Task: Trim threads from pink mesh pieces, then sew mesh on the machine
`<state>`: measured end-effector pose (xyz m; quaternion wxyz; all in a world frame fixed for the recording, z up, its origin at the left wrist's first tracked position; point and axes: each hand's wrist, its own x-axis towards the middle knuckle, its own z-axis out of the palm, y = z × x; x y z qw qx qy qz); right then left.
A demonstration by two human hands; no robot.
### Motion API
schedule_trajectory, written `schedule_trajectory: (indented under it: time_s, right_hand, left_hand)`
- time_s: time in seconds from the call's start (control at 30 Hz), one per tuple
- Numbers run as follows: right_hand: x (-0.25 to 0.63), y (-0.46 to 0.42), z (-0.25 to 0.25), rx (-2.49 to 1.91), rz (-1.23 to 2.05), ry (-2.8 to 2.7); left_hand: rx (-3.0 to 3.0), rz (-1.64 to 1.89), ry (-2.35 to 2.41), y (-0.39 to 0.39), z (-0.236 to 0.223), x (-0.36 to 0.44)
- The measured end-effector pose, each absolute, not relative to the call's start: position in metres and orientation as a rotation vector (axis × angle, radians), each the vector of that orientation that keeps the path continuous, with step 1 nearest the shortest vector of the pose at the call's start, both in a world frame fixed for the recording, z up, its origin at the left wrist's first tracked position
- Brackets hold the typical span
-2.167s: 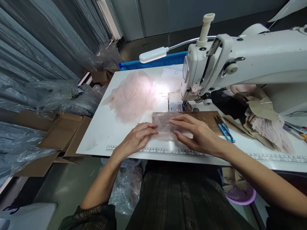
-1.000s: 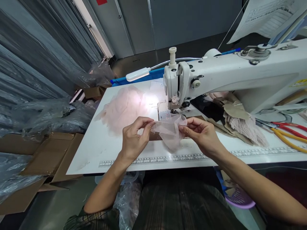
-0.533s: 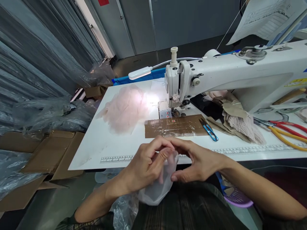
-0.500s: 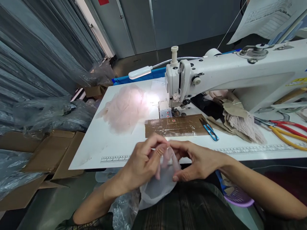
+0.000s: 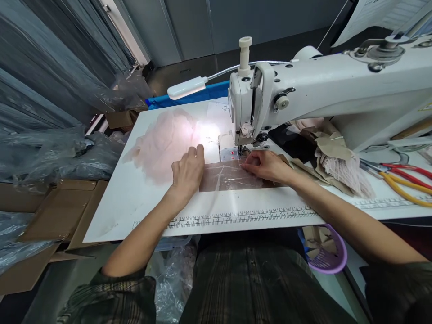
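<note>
A piece of sheer pale fabric point(image 5: 229, 174) is spread over the brown taped strip point(image 5: 219, 185) in front of the sewing machine's presser foot point(image 5: 240, 150). My left hand point(image 5: 188, 173) is closed at the fabric's left end, knuckles up, so its fingertips are hidden. To the right, my right hand point(image 5: 266, 165) pinches the fabric's far edge between thumb and fingers, just in front of the needle area. A fluffy heap of pale pink sheer fabric point(image 5: 162, 144) lies on the white table point(image 5: 114, 198), left of and beyond my left hand.
The white sewing machine point(image 5: 320, 85) fills the right side. Scissors with red and yellow handles point(image 5: 401, 180) lie at right beside fabric scraps point(image 5: 340, 162). A ruler strip point(image 5: 236, 218) runs along the front edge. A purple basket point(image 5: 332, 256) and cardboard box point(image 5: 60, 211) stand below.
Both hands have moved forward from near my body to the presser foot area, carrying the sheer fabric, and spread apart. The blue thread snips no longer show where my right arm lies.
</note>
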<state>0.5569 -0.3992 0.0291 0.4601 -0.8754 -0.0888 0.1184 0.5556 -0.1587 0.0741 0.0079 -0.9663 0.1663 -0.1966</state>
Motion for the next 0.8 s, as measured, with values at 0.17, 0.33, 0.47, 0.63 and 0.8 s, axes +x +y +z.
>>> schedule_trajectory:
  time_s: [0.17, 0.33, 0.47, 0.63, 0.8]
  right_hand:
    - [0.563, -0.398, 0.028, -2.196, 0.338, -0.152]
    - [0.561, -0.405, 0.02, -2.104, 0.304, -0.306]
    - [0.557, -0.411, 0.017, -2.086, 0.258, -0.413]
    - [0.556, -0.411, 0.016, -2.375, 0.125, -0.495]
    - [0.554, -0.413, 0.024, -2.737, -0.029, -0.363]
  left_hand:
    - [-2.946, -0.535, 1.137, -0.179, 0.082, 0.58]
    - [-2.955, 0.284, 1.823, -0.195, 0.081, 0.596]
    - [-3.175, 0.507, 1.707, -0.177, 0.086, 0.607]
    - [-3.036, 0.749, 1.663, -0.157, 0.084, 0.589]
    - [-2.962, 0.246, 1.539, -0.173, 0.073, 0.541]
